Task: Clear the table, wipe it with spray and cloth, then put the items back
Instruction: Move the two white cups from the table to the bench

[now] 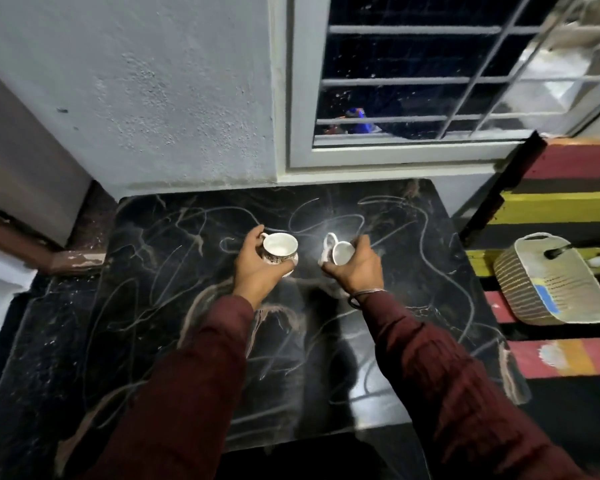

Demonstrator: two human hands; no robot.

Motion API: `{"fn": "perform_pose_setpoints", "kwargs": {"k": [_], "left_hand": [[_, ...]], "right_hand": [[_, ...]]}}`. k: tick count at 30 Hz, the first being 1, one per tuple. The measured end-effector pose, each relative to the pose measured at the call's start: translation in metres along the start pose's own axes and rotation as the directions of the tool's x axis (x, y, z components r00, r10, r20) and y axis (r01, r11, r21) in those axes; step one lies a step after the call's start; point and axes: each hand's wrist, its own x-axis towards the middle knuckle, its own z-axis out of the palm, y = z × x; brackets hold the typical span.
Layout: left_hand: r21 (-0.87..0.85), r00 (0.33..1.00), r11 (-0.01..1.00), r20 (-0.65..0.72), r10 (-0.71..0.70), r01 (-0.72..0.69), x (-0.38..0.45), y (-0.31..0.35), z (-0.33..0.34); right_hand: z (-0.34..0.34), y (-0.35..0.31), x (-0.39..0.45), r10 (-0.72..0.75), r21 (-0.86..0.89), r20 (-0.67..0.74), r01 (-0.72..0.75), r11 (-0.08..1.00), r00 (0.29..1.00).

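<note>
Two teacups held over the middle of the dark marble counter [430, 306].

The left hand [257, 271] curled its grip around a patterned teacup [280, 249] on a saucer [290, 270]; the right hand [355, 268] pinched a white teacup [342, 253], tilted, with another white piece under it. Both were near the counter centre, well apart from every edge. A woven basket [520, 289] lay on the striped bench [568, 161] to the right, beside the counter edge.

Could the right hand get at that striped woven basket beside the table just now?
Probably not yet: the right hand is busy gripping a white cup. The striped woven basket sits unobstructed off the black marble table.
</note>
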Motion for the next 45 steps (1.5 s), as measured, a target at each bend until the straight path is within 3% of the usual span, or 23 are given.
{"fn": "perform_pose_setpoints", "kwargs": {"k": [8, 13, 17, 19, 21, 23, 28, 32, 41, 45], "left_hand": [[-0.032, 0.966, 0.978, 0.149, 0.210, -0.208, -0.031, 0.066, 0.092], [-0.076, 0.925, 0.972, 0.298, 0.234, -0.222, -0.066, 0.104, 0.177], [-0.159, 0.901, 0.981, 0.401, 0.166, -0.109, -0.110, 0.131, 0.270], [-0.218, 0.905, 0.976, 0.417, 0.080, 0.014, -0.132, 0.143, 0.321], [-0.285, 0.867, 0.943, 0.498, -0.008, 0.173, -0.154, 0.151, 0.362], [-0.283, 0.836, 0.927, 0.546, -0.054, 0.245, -0.176, 0.157, 0.407], [-0.194, 0.870, 0.979, 0.492, 0.043, 0.062, -0.209, 0.159, 0.504], [-0.133, 0.859, 0.990, 0.500, 0.109, -0.048, -0.223, 0.162, 0.564], [-0.012, 0.686, 0.965, 0.701, 0.196, -0.264, -0.224, 0.147, 0.680], [0.092, 0.695, 0.951, 0.703, 0.147, -0.294, -0.227, 0.130, 0.717]], "right_hand": [[-0.107, 0.041, 0.007, -0.039, 0.071, -0.192, 0.054, 0.996, 0.981], [-0.189, 0.101, 0.012, 0.025, 0.076, -0.340, 0.001, 0.997, 0.940], [-0.263, 0.170, 0.016, 0.035, 0.072, -0.398, -0.006, 0.997, 0.917], [-0.301, 0.206, 0.019, 0.039, 0.065, -0.413, -0.013, 0.998, 0.910], [-0.328, 0.236, 0.021, 0.063, 0.055, -0.412, -0.045, 0.997, 0.909], [-0.356, 0.269, 0.021, 0.079, 0.051, -0.424, -0.063, 0.997, 0.902], [-0.421, 0.342, 0.016, 0.169, 0.087, -0.477, -0.146, 0.986, 0.863], [-0.460, 0.394, 0.018, 0.256, 0.089, -0.491, -0.245, 0.966, 0.833], [-0.512, 0.484, 0.043, 0.468, 0.193, -0.544, -0.439, 0.878, 0.697], [-0.518, 0.520, 0.053, 0.524, 0.255, -0.546, -0.466, 0.847, 0.654]]}}
